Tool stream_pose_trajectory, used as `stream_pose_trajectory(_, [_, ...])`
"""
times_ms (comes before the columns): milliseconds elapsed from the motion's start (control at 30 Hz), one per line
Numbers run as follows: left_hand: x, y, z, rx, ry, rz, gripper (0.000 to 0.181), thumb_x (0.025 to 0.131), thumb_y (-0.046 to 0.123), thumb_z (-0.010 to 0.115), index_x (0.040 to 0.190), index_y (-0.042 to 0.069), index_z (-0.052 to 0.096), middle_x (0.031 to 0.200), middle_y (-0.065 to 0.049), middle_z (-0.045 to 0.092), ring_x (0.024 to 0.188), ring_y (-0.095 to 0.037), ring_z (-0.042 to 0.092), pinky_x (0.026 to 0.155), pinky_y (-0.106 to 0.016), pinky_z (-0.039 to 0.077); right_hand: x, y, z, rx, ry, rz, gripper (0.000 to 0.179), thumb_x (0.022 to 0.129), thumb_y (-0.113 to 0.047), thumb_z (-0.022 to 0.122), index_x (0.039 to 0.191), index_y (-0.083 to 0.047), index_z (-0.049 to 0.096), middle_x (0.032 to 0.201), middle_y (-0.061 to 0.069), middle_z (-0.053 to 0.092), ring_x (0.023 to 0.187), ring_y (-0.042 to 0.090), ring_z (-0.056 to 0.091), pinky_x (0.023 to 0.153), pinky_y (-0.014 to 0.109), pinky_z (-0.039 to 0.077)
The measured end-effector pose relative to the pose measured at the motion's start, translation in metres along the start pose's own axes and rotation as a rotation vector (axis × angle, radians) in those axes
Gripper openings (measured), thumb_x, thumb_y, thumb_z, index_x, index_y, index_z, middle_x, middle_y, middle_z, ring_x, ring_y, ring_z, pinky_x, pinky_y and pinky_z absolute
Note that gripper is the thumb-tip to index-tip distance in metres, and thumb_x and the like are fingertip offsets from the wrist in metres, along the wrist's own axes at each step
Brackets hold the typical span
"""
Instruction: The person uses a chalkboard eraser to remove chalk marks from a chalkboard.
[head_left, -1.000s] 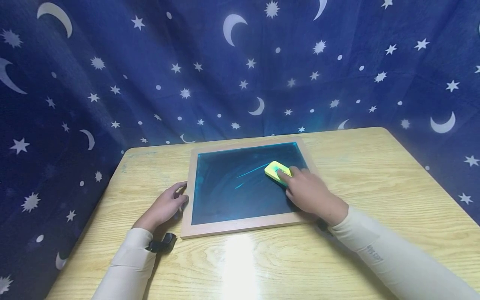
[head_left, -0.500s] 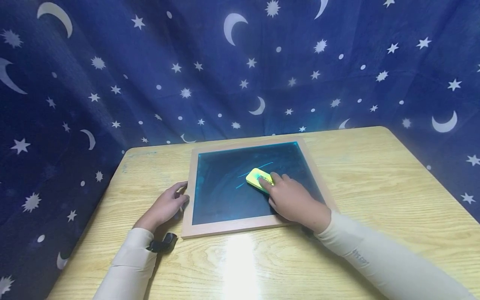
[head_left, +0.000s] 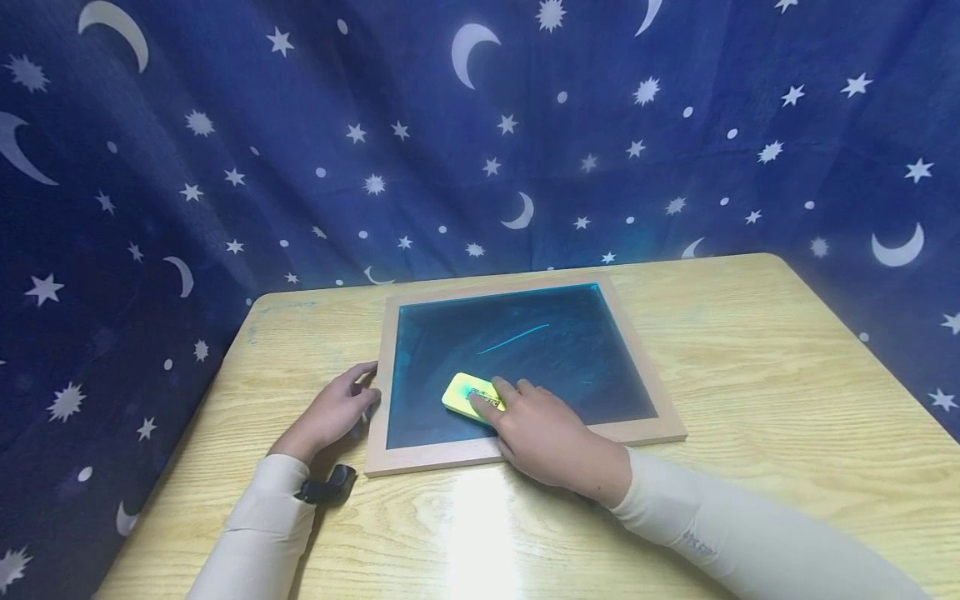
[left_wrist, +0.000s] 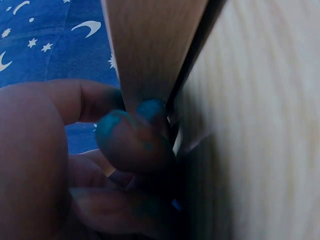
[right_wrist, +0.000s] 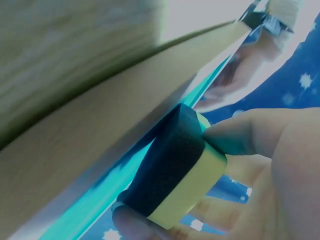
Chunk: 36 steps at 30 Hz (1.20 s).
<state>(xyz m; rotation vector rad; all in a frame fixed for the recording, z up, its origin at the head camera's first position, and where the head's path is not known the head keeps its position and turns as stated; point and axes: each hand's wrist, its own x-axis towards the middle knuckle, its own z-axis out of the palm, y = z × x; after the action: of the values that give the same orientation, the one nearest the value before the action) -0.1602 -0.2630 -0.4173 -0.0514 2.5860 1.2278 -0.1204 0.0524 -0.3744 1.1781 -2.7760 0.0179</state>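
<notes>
A framed chalkboard (head_left: 570, 358) lies on the table, with one thin blue chalk line (head_left: 513, 338) on its dark surface. My right hand (head_left: 547, 433) grips a yellow eraser (head_left: 459, 392) near the board's front left. In the right wrist view the eraser's dark felt (right_wrist: 172, 155) faces the board, thumb and fingers on opposite sides. My left hand (head_left: 337, 412) holds the left side of the wooden frame (left_wrist: 150, 50). Its curled fingers, with blue-stained fingertips (left_wrist: 112, 127), are right at the frame's edge, partly hidden in shadow.
The wooden table (head_left: 750, 358) extends around the board, with faint blue smudges (head_left: 281, 308) at its back left. A blue curtain (head_left: 420, 100) with moons and stars stands behind and at the left. A black wrist strap (head_left: 326, 487) is on the left sleeve.
My right hand has swept the eraser from the board's right side toward the front left. The shorter blue chalk stroke is no longer visible. My left hand stays at the frame.
</notes>
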Motion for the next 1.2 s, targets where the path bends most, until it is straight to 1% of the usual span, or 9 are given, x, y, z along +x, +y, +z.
stream_pose_trajectory(100, [0.001, 0.0, 0.0, -0.002, 0.002, 0.008, 0.062, 0.099, 0.021, 0.048, 0.157, 0.007, 0.029, 0.081, -0.006, 0.059, 0.061, -0.018, 0.054, 0.055, -0.035, 0.052, -0.001, -0.006, -0.001, -0.003, 0.003, -0.024, 0.046, 0.098, -0.025, 0.058, 0.143, -0.016, 0.056, 0.133, 0.02, 0.061, 0.099, 0.035, 0.066, 0.08, 0.046, 0.059])
stream_pose_trajectory(233, [0.001, 0.001, 0.0, 0.0, 0.003, 0.011, 0.063, 0.099, 0.021, 0.048, 0.157, 0.007, 0.028, 0.082, -0.006, 0.059, 0.06, -0.018, 0.054, 0.055, -0.035, 0.051, -0.001, -0.009, -0.002, 0.001, 0.004, -0.035, 0.045, 0.099, -0.025, 0.058, 0.143, -0.017, 0.056, 0.132, 0.02, 0.061, 0.099, 0.034, 0.066, 0.082, 0.046, 0.058])
stream_pose_trajectory(433, [0.0, 0.002, 0.001, 0.008, 0.002, 0.01, 0.063, 0.099, 0.021, 0.048, 0.157, 0.007, 0.028, 0.079, -0.005, 0.057, 0.058, -0.018, 0.053, 0.055, -0.035, 0.05, -0.001, -0.003, -0.003, 0.017, -0.019, -0.021, 0.049, 0.097, -0.024, 0.06, 0.145, -0.017, 0.054, 0.133, 0.02, 0.06, 0.102, 0.036, 0.067, 0.081, 0.046, 0.059])
stream_pose_trajectory(567, [0.0, 0.003, 0.001, 0.012, 0.003, 0.013, 0.062, 0.099, 0.021, 0.048, 0.157, 0.007, 0.028, 0.079, -0.005, 0.057, 0.057, -0.018, 0.054, 0.054, -0.036, 0.051, 0.0, 0.005, -0.003, 0.003, -0.013, -0.01, 0.051, 0.095, -0.02, 0.06, 0.145, -0.016, 0.054, 0.13, 0.022, 0.061, 0.1, 0.037, 0.067, 0.081, 0.045, 0.059])
stream_pose_trajectory(700, [0.001, 0.003, 0.0, 0.017, 0.007, 0.01, 0.062, 0.099, 0.022, 0.047, 0.157, 0.008, 0.029, 0.078, -0.005, 0.057, 0.058, -0.018, 0.054, 0.055, -0.035, 0.05, 0.0, 0.018, -0.004, -0.003, -0.01, 0.027, 0.052, 0.093, -0.016, 0.06, 0.144, -0.014, 0.055, 0.126, 0.022, 0.062, 0.094, 0.036, 0.066, 0.077, 0.045, 0.059])
stream_pose_trajectory(867, [0.001, 0.002, 0.0, 0.003, 0.009, 0.002, 0.062, 0.099, 0.021, 0.047, 0.157, 0.009, 0.029, 0.076, -0.004, 0.057, 0.058, -0.018, 0.053, 0.055, -0.035, 0.051, 0.0, 0.042, -0.004, -0.013, -0.023, 0.108, 0.052, 0.092, -0.014, 0.062, 0.144, -0.013, 0.055, 0.119, 0.022, 0.062, 0.084, 0.032, 0.063, 0.069, 0.044, 0.057])
stream_pose_trajectory(967, [-0.001, 0.001, 0.0, -0.003, 0.008, 0.005, 0.062, 0.099, 0.02, 0.047, 0.157, 0.008, 0.029, 0.075, -0.004, 0.056, 0.056, -0.018, 0.053, 0.054, -0.035, 0.05, 0.0, 0.059, -0.004, -0.003, -0.035, 0.162, 0.052, 0.092, -0.014, 0.062, 0.143, -0.012, 0.055, 0.117, 0.024, 0.063, 0.086, 0.034, 0.064, 0.07, 0.046, 0.057])
stream_pose_trajectory(1067, [-0.002, 0.001, 0.001, -0.002, 0.009, 0.007, 0.061, 0.1, 0.021, 0.047, 0.157, 0.008, 0.029, 0.075, -0.004, 0.056, 0.056, -0.017, 0.052, 0.054, -0.034, 0.049, -0.001, 0.076, -0.004, 0.014, -0.049, 0.224, 0.051, 0.093, -0.015, 0.062, 0.144, -0.011, 0.055, 0.118, 0.026, 0.063, 0.089, 0.036, 0.065, 0.075, 0.049, 0.058])
stream_pose_trajectory(1200, [-0.003, 0.001, 0.001, -0.001, 0.008, 0.007, 0.061, 0.1, 0.021, 0.047, 0.157, 0.008, 0.029, 0.075, -0.004, 0.056, 0.057, -0.017, 0.051, 0.053, -0.034, 0.048, -0.004, 0.097, -0.007, 0.022, -0.061, 0.286, 0.051, 0.093, -0.015, 0.065, 0.143, -0.009, 0.056, 0.113, 0.028, 0.063, 0.082, 0.035, 0.063, 0.074, 0.05, 0.057])
